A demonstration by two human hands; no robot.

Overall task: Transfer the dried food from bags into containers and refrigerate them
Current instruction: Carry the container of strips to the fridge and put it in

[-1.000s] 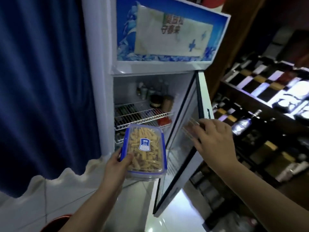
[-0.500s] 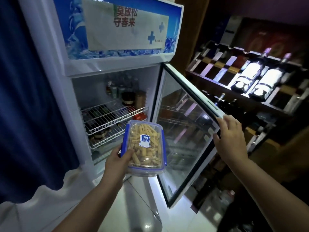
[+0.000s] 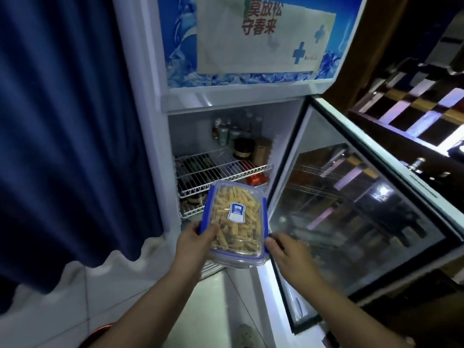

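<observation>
**Container held at the open fridge**

Nearest to me, low in the frame, both forearms reach up from the bottom edge. My left hand [image 3: 194,243] grips the near left corner of the container [image 3: 236,222], thumb curled over its blue rim. My right hand [image 3: 288,254] touches the near right corner, thumb against the rim; I cannot tell whether its fingers wrap underneath.

The container sits at the centre of the frame with its lid on, in front of the fridge [image 3: 148,136] opening. It is packed with pale yellow dried food [image 3: 241,237] under a blue-and-white label [image 3: 236,212].

The glass door [image 3: 351,222] stands swung open across the right of the frame. Behind the container, wire shelves [image 3: 221,167] carry jars [image 3: 243,148] and a gold tin [image 3: 262,150].

A poster [image 3: 263,38] tops the fridge at upper centre, and a blue curtain [image 3: 62,121] fills the left.
</observation>
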